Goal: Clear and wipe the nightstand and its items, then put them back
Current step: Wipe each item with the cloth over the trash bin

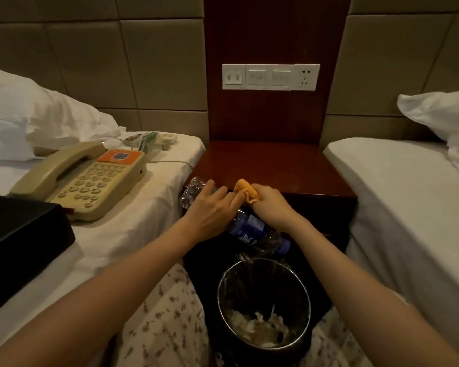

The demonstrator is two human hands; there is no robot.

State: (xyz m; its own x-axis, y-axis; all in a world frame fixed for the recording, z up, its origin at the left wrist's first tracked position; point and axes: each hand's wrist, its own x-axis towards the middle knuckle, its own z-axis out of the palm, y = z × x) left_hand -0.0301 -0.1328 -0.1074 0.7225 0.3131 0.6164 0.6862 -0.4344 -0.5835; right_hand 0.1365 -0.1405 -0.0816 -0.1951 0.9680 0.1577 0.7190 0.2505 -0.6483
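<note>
The dark red wooden nightstand (270, 165) stands between two beds, its top bare. A clear plastic bottle with a blue label and blue cap (252, 230) lies tilted in front of its front edge, above the bin. My left hand (210, 207) grips the bottle's upper part. My right hand (272, 205) holds a bunched orange cloth (245, 189) against the bottle. A beige desk phone (82, 181) sits on the left bed, its cord running toward the nightstand. Small packets and a glass (149, 140) lie behind it.
A round black waste bin (264, 300) with a liner and crumpled paper stands on the floor below my hands. A black box (19, 239) rests on the left bed's near edge. White pillows lie on both beds. A switch and socket panel (270, 76) is on the wall.
</note>
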